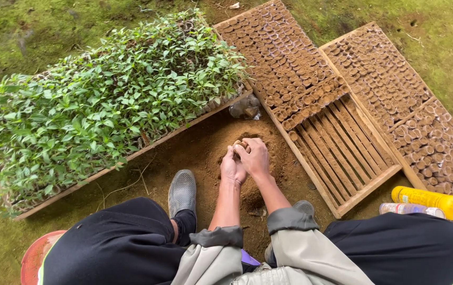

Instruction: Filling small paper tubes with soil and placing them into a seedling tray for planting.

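On the mossy ground, over a soil heap [247, 153] at frame centre, the left hand [232, 166] and right hand [254, 157] together pinch a small soil-filled pot [239, 143], whose loose fill could spill if squeezed.

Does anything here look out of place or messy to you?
Only small things: a crumpled clear plastic bag lies loose on the soil pile between the trays, and two bottles lie on their sides by the slatted tray.

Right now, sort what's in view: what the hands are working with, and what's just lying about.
In use:
left hand and right hand, together on a small soil-filled pot
soil heap
half-filled wooden tray

Lying about:
seedling tray
yellow bottle
clear bottle
red bowl
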